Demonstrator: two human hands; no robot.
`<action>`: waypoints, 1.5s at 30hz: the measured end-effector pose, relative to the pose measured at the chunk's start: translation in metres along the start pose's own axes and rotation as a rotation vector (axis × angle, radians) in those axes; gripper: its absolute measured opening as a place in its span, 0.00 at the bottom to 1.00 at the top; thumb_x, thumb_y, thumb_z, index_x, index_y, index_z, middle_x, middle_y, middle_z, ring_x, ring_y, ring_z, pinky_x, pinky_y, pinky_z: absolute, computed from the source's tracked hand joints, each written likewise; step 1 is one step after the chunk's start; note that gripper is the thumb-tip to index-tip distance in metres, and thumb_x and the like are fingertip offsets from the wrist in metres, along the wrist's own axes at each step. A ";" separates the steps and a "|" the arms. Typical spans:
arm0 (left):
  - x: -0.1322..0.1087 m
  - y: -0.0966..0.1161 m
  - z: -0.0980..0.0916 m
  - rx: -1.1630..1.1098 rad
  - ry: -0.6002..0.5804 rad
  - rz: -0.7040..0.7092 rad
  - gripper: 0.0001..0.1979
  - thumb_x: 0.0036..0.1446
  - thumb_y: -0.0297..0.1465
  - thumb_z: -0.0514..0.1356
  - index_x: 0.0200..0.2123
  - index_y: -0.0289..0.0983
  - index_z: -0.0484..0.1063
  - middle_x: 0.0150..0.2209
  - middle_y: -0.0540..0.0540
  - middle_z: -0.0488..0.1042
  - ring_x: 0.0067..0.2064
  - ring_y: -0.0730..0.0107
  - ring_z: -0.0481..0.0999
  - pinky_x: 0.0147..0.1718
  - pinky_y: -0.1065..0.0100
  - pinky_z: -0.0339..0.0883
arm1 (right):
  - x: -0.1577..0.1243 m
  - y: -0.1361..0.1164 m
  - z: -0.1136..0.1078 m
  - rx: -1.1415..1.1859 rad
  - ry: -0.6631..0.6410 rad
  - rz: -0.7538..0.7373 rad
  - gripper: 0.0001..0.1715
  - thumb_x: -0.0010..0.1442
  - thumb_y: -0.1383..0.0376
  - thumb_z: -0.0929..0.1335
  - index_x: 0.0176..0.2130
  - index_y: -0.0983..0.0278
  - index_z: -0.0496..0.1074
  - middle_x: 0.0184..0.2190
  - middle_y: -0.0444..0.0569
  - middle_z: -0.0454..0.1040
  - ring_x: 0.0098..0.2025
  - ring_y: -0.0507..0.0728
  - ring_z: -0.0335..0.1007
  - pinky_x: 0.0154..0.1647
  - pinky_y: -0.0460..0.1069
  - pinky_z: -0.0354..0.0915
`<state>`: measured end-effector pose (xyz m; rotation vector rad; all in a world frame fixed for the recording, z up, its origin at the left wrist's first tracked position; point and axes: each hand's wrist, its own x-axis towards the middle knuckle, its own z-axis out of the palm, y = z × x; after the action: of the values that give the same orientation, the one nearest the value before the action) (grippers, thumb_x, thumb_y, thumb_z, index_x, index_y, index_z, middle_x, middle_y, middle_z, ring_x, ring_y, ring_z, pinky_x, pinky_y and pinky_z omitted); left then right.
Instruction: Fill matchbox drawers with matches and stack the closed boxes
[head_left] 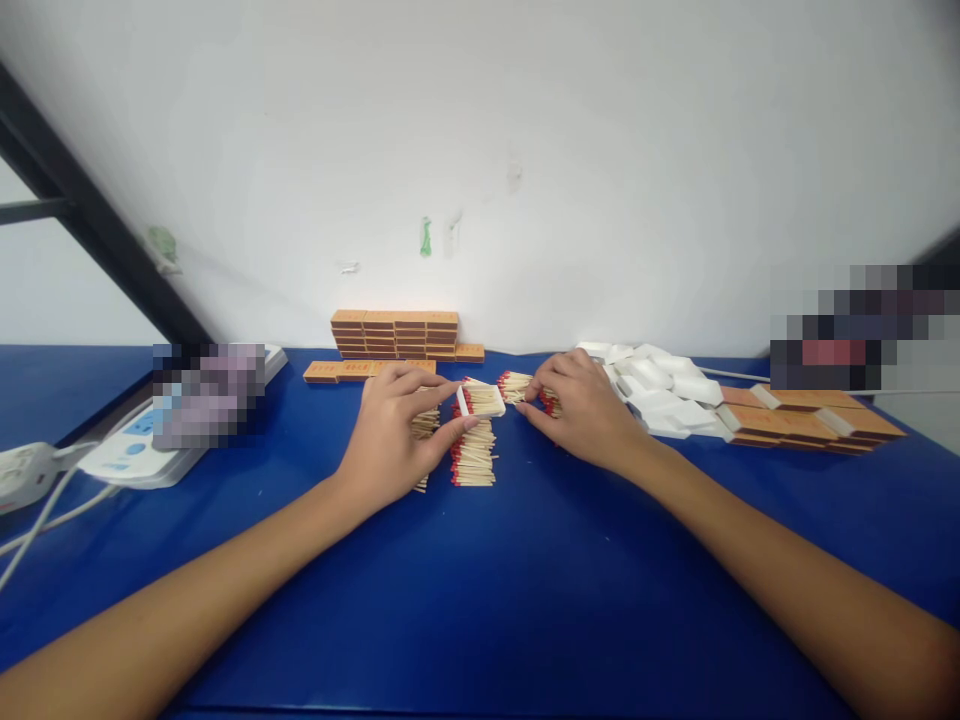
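My left hand (397, 425) is closed on a small white matchbox tray (491, 407), gripping it by its left end between thumb and fingers. Red-tipped matches (480, 400) lie inside the tray. Below the tray is a stack of loose matches (474, 462), and another pile is partly hidden behind my left hand. My right hand (574, 410) is at the matches (514, 384) just right of the tray, its thumb and forefinger pinched at the match ends. More red match heads show under its fingers.
Filled-looking orange matchboxes (394, 335) are stacked against the wall, with a row (356, 371) before them. Several white empty trays (660, 385) are heaped at right, beside orange box sleeves (810, 420). A power strip (135, 455) with cables lies left on the blue table (480, 600).
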<state>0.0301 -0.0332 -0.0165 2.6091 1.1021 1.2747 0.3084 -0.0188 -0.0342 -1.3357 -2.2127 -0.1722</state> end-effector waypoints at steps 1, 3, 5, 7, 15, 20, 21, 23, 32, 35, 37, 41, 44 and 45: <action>0.000 0.000 0.000 -0.001 0.000 0.000 0.16 0.63 0.41 0.70 0.50 0.41 0.82 0.48 0.43 0.83 0.50 0.54 0.76 0.51 0.48 0.69 | 0.000 -0.001 0.000 -0.013 0.001 -0.004 0.06 0.63 0.62 0.73 0.38 0.61 0.73 0.42 0.54 0.74 0.50 0.67 0.64 0.52 0.62 0.63; 0.000 0.000 0.000 -0.002 -0.001 0.000 0.16 0.63 0.41 0.70 0.51 0.41 0.82 0.48 0.43 0.83 0.50 0.53 0.76 0.51 0.48 0.70 | 0.000 -0.002 0.000 -0.032 -0.001 -0.026 0.07 0.64 0.62 0.72 0.41 0.61 0.73 0.45 0.55 0.74 0.51 0.67 0.64 0.52 0.62 0.63; 0.000 0.001 0.000 0.000 -0.002 -0.003 0.16 0.63 0.41 0.70 0.51 0.42 0.82 0.48 0.43 0.83 0.50 0.53 0.76 0.52 0.47 0.69 | 0.000 -0.002 0.001 -0.038 -0.013 -0.051 0.06 0.66 0.62 0.71 0.43 0.61 0.73 0.46 0.56 0.74 0.52 0.68 0.63 0.52 0.63 0.63; 0.000 0.001 0.000 0.003 -0.003 -0.007 0.16 0.63 0.42 0.70 0.50 0.42 0.82 0.48 0.43 0.83 0.50 0.53 0.76 0.52 0.47 0.69 | 0.000 -0.003 0.001 -0.032 -0.030 -0.063 0.03 0.67 0.64 0.70 0.42 0.60 0.73 0.46 0.56 0.73 0.52 0.67 0.63 0.51 0.63 0.63; 0.000 0.001 0.000 0.000 -0.007 -0.010 0.15 0.63 0.42 0.70 0.50 0.42 0.83 0.48 0.43 0.83 0.50 0.53 0.76 0.52 0.48 0.69 | 0.001 -0.002 0.001 0.020 -0.063 -0.052 0.04 0.66 0.67 0.69 0.36 0.60 0.72 0.45 0.55 0.74 0.51 0.67 0.64 0.51 0.62 0.63; 0.000 0.001 0.000 -0.003 -0.007 -0.004 0.16 0.63 0.41 0.70 0.51 0.41 0.83 0.48 0.43 0.83 0.50 0.53 0.76 0.52 0.48 0.69 | -0.001 -0.003 0.000 0.094 -0.063 -0.023 0.04 0.66 0.65 0.70 0.36 0.59 0.73 0.44 0.53 0.74 0.50 0.65 0.65 0.52 0.62 0.63; 0.000 0.001 0.000 -0.003 -0.004 -0.004 0.16 0.63 0.41 0.70 0.51 0.41 0.82 0.48 0.43 0.83 0.50 0.54 0.76 0.52 0.48 0.70 | -0.001 -0.004 0.000 0.099 -0.074 -0.017 0.04 0.66 0.65 0.70 0.36 0.59 0.73 0.44 0.53 0.74 0.50 0.65 0.65 0.52 0.62 0.63; -0.001 0.000 0.000 -0.003 -0.002 -0.004 0.16 0.63 0.41 0.70 0.51 0.41 0.82 0.48 0.43 0.83 0.50 0.54 0.76 0.52 0.48 0.70 | -0.002 -0.005 0.000 0.098 -0.100 -0.011 0.04 0.65 0.64 0.71 0.35 0.59 0.74 0.43 0.52 0.74 0.50 0.65 0.64 0.52 0.62 0.63; -0.001 0.000 0.000 0.001 -0.012 -0.004 0.16 0.63 0.42 0.70 0.51 0.42 0.82 0.49 0.43 0.83 0.50 0.53 0.76 0.51 0.48 0.69 | -0.001 -0.001 0.004 0.045 -0.047 0.012 0.06 0.65 0.67 0.69 0.34 0.60 0.74 0.41 0.53 0.75 0.48 0.65 0.64 0.48 0.61 0.63; 0.000 0.000 0.000 -0.004 -0.013 -0.009 0.16 0.63 0.42 0.70 0.50 0.43 0.83 0.48 0.43 0.83 0.50 0.52 0.76 0.52 0.47 0.69 | -0.001 0.000 0.004 0.030 -0.060 0.003 0.06 0.65 0.67 0.69 0.34 0.60 0.74 0.41 0.54 0.75 0.47 0.66 0.65 0.48 0.61 0.63; 0.000 0.000 0.000 -0.010 -0.014 -0.008 0.16 0.63 0.43 0.70 0.50 0.43 0.83 0.48 0.43 0.83 0.50 0.52 0.76 0.52 0.47 0.69 | -0.001 -0.001 0.003 0.029 -0.065 -0.002 0.06 0.65 0.68 0.68 0.34 0.60 0.73 0.42 0.54 0.75 0.48 0.66 0.65 0.48 0.61 0.63; 0.000 0.000 0.000 -0.008 -0.008 -0.006 0.16 0.63 0.42 0.70 0.51 0.43 0.83 0.48 0.43 0.83 0.50 0.52 0.76 0.52 0.47 0.70 | -0.001 -0.002 0.000 0.057 -0.072 -0.008 0.06 0.66 0.67 0.68 0.35 0.60 0.73 0.43 0.53 0.75 0.48 0.65 0.65 0.49 0.61 0.63; 0.000 0.000 0.000 -0.005 -0.013 -0.002 0.16 0.63 0.42 0.70 0.52 0.43 0.82 0.48 0.43 0.83 0.50 0.52 0.76 0.51 0.47 0.70 | -0.001 -0.003 -0.001 0.069 -0.106 -0.014 0.06 0.66 0.67 0.69 0.35 0.60 0.74 0.43 0.53 0.74 0.49 0.65 0.65 0.51 0.62 0.62; 0.000 0.000 0.000 -0.005 -0.015 -0.002 0.16 0.63 0.42 0.70 0.52 0.43 0.82 0.48 0.43 0.83 0.50 0.52 0.76 0.51 0.47 0.70 | -0.002 -0.003 -0.001 0.074 -0.121 -0.017 0.06 0.66 0.67 0.69 0.35 0.60 0.75 0.43 0.53 0.74 0.49 0.65 0.65 0.51 0.62 0.62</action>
<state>0.0302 -0.0336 -0.0165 2.6091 1.0979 1.2538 0.3073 -0.0218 -0.0334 -1.3190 -2.3077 -0.0162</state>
